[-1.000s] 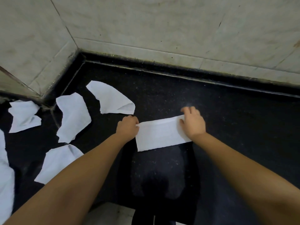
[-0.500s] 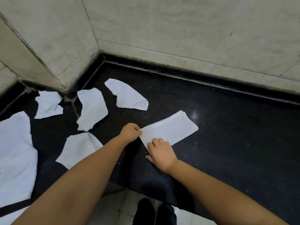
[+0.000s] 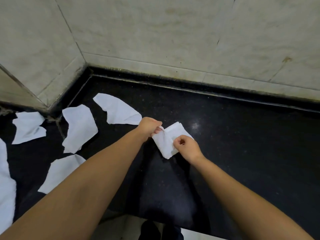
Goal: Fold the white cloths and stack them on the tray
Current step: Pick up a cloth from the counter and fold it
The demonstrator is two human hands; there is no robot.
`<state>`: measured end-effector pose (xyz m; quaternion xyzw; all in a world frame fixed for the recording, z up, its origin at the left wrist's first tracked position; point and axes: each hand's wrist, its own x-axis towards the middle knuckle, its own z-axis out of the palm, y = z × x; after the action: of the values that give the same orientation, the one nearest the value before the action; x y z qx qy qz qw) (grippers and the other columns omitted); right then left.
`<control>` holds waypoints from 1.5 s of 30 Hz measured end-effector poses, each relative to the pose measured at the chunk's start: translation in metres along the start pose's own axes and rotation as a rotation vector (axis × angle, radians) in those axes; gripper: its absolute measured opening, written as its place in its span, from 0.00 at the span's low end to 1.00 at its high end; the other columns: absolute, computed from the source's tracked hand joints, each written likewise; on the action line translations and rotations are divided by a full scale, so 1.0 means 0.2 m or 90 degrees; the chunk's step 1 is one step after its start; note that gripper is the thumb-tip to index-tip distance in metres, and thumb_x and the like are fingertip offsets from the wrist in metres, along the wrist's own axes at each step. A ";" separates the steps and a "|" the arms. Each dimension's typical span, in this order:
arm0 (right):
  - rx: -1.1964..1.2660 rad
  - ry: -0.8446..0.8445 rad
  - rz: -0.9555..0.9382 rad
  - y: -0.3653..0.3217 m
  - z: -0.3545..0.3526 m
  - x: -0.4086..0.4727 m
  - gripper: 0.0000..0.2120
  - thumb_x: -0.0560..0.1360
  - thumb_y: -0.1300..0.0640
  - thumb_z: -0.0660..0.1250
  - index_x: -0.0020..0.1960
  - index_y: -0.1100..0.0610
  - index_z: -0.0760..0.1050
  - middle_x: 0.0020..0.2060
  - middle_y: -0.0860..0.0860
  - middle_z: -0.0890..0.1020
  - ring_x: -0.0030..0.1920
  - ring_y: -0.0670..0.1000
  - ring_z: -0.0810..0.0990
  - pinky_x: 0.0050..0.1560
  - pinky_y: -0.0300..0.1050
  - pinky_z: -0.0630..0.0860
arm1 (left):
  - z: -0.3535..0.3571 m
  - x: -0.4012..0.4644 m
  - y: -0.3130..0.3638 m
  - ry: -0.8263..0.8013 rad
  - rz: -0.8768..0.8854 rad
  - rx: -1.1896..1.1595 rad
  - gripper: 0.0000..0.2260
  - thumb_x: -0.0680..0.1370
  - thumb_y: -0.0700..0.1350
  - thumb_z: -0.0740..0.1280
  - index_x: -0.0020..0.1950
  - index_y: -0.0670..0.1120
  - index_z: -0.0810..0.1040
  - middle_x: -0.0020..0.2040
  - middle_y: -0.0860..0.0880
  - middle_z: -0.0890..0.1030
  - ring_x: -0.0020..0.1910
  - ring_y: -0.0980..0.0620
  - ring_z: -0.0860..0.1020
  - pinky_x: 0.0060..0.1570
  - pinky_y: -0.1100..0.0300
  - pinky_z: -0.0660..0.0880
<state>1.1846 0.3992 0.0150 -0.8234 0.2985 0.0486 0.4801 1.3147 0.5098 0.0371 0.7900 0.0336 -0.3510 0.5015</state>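
A white cloth, folded into a short thick strip, lies on the black stone counter in the middle of the view. My left hand pinches its near-left corner. My right hand grips the cloth's front edge, with its fingers closed over the fabric. Several unfolded white cloths lie loose to the left: one just behind my left hand, one further left, one near the corner and one under my left forearm. No tray is in view.
Pale tiled walls rise behind the counter and meet in a corner at the left. A larger white cloth lies at the left edge. The counter's front edge runs below my arms, with the floor and dark shoes beneath.
The long folded strip has been folded across itself into a shorter piece. My right hand moved from the strip's far right end to its near edge and closed on it; my left hand kept its corner.
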 end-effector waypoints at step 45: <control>0.260 0.014 0.092 0.01 -0.20 0.18 0.11 0.74 0.61 0.63 0.56 0.58 0.70 0.51 0.55 0.78 0.49 0.55 0.80 0.37 0.43 0.75 | 0.22 -0.14 -0.02 0.130 0.105 0.033 0.01 0.76 0.40 0.61 0.45 0.44 0.70 0.40 0.51 0.71 0.36 0.55 0.68 0.34 0.62 0.66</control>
<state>1.2050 0.3489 0.0218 -0.6862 0.3656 0.0123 0.6287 1.2689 0.4847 0.0394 0.8343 0.0102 -0.2273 0.5022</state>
